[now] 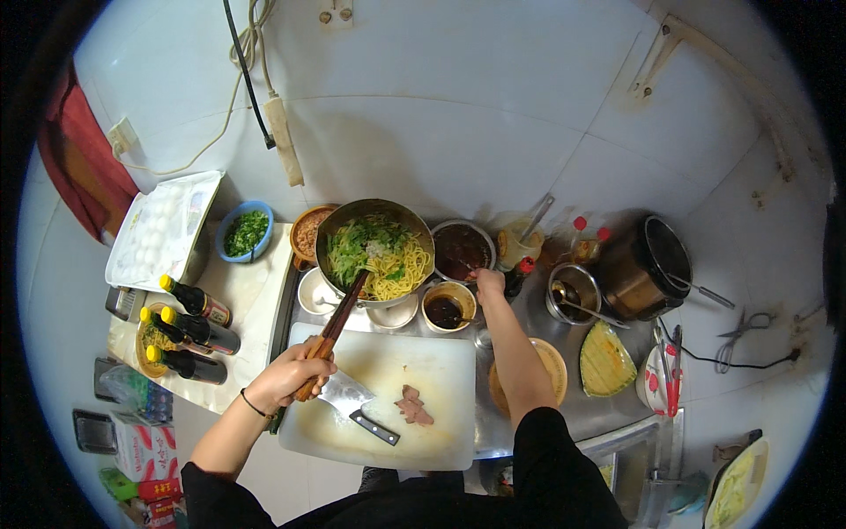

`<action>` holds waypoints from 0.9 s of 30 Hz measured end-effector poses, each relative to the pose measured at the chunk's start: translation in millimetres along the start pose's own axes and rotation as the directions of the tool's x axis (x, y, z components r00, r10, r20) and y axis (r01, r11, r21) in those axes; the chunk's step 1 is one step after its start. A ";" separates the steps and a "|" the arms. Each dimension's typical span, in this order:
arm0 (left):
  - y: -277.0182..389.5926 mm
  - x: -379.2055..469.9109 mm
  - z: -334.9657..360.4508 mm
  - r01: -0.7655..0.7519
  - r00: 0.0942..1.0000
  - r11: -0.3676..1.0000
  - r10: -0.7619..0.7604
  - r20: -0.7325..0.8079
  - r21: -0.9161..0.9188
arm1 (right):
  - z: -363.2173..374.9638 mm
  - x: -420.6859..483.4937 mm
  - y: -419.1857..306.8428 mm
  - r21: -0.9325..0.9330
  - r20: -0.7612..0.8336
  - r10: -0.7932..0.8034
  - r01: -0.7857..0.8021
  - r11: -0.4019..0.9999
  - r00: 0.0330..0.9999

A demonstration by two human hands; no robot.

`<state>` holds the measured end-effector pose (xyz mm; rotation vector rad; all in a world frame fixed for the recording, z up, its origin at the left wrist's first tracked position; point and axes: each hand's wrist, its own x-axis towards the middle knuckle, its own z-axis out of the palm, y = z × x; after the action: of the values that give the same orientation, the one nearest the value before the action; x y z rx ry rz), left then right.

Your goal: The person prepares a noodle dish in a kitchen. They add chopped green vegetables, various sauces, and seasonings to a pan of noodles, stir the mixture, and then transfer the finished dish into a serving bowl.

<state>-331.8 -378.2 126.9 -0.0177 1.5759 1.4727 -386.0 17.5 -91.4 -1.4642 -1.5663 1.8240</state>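
My left hand (291, 375) grips a pair of long wooden chopsticks (336, 324). Their tips reach into a metal bowl (325, 246) of yellow noodles (400, 270), topped with shredded greens and chopped herbs. My right hand (490, 285) closes on the handle of a utensil (470, 268) at a pot (492, 243) of dark red sauce; its far end is hidden. Below the bowl lies a white cutting board (324, 433), bearing a cleaver (346, 394) and some sliced meat (414, 407). Between the hands stands a tub (472, 301) of dark sauce with a spoon in it.
Left: several yellow-capped bottles (210, 334), a blue bowl (267, 221) of chopped green onions and a tray (210, 192) of eggs. Right: a small metal pot (595, 284), a large brown pot (621, 271) and a yellow-green wedge-shaped item (607, 362). A power strip (285, 142) hangs above.
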 end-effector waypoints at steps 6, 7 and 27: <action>-6.9 31.2 -0.9 0.015 0.999 0.999 -0.017 0.042 0.040 | -12.1 -50.5 -57.9 -0.121 -0.065 0.020 -0.028 0.992 0.998; -6.2 36.3 1.3 0.014 0.999 0.999 -0.016 0.051 0.051 | -17.3 -49.8 -62.6 -0.121 -0.066 -0.034 0.025 0.992 0.997; -29.6 82.1 10.9 -0.032 0.975 0.997 0.048 0.219 -0.075 | -47.7 -190.9 -136.5 -0.454 0.420 -0.869 0.769 -0.450 -0.261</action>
<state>-353.5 -332.0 55.3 0.1330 1.3515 1.5062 -314.4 -57.2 124.6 0.1604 -2.1571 -0.0293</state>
